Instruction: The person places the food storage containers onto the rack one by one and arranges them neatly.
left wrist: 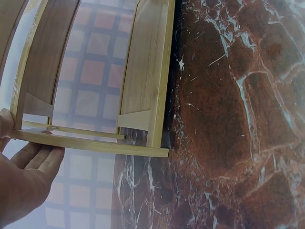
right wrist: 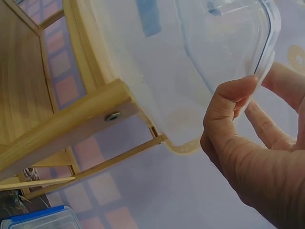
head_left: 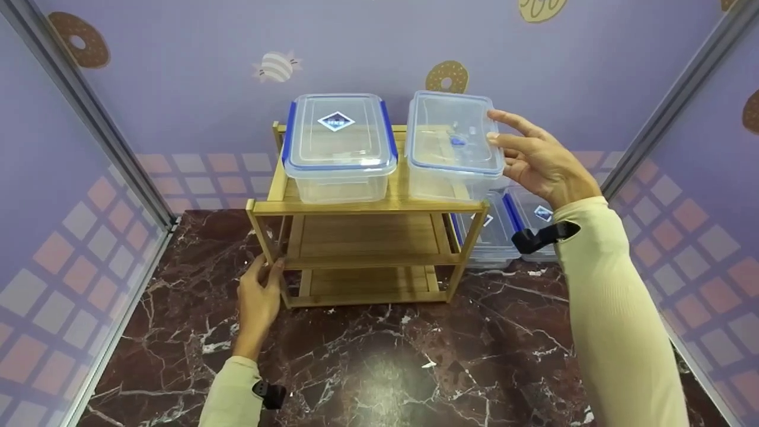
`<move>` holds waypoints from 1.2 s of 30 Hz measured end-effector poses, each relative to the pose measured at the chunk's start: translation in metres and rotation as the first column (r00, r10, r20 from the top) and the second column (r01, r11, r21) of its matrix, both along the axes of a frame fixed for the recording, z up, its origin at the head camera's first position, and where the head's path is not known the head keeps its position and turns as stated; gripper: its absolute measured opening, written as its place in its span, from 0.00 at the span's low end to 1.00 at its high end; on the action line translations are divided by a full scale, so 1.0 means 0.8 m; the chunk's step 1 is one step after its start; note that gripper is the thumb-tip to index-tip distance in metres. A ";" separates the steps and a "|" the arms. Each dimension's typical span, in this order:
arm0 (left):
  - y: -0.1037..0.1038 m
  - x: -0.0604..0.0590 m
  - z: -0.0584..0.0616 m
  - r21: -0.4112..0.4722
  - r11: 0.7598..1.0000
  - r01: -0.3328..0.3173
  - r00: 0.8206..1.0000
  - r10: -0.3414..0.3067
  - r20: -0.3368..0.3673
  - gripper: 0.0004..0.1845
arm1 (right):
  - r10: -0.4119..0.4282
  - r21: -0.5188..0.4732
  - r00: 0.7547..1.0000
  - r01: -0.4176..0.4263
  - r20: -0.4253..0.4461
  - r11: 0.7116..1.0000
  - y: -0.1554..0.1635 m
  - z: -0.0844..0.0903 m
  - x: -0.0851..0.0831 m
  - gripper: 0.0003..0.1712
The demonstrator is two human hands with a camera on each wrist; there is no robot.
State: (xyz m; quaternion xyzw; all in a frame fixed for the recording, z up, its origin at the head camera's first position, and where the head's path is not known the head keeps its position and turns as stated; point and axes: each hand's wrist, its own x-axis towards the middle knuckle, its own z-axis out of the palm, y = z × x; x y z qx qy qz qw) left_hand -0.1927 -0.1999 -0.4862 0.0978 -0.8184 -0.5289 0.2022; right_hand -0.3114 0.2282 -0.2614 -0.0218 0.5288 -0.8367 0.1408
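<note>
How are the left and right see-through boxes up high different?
The left clear rectangular plastic box has thick blue side strips; the right clear rectangular plastic box shows a thin blue rim. The left box has a diamond sticker; none shows on the right box. The right hand holds the right box; no hand touches the left box. Both are transparent.

Left box and right box stand atop the rack, lower boxes to its right.

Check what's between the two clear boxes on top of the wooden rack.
Nothing stands between the left box and the right box: just a narrow, bare strip of the wooden top shelf, seen in the head view.
</note>
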 end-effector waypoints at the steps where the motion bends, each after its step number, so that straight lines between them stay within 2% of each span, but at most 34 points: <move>1: 0.000 0.000 0.000 0.002 1.000 -0.001 1.000 0.001 -0.002 0.19 | 0.000 0.005 1.000 0.000 0.002 1.000 -0.002 0.000 -0.001 0.40; 7: 0.001 0.002 0.000 0.003 1.000 0.001 1.000 -0.001 0.013 0.18 | -0.032 0.008 0.999 0.032 0.016 0.999 -0.011 -0.002 -0.003 0.43; 16: 0.001 0.001 -0.001 -0.012 1.000 -0.007 1.000 0.007 0.007 0.18 | -0.090 0.013 0.996 0.090 -0.026 0.996 -0.023 -0.007 -0.008 0.28; 26: 0.001 0.001 -0.001 0.017 1.000 0.025 1.000 -0.025 0.001 0.21 | -0.081 0.024 0.994 0.084 -0.079 0.996 -0.030 -0.014 -0.010 0.28; 36: 0.000 0.000 -0.001 -0.007 1.000 0.003 1.000 -0.003 0.010 0.20 | -0.090 0.023 0.993 0.092 -0.077 0.996 -0.041 -0.013 -0.008 0.31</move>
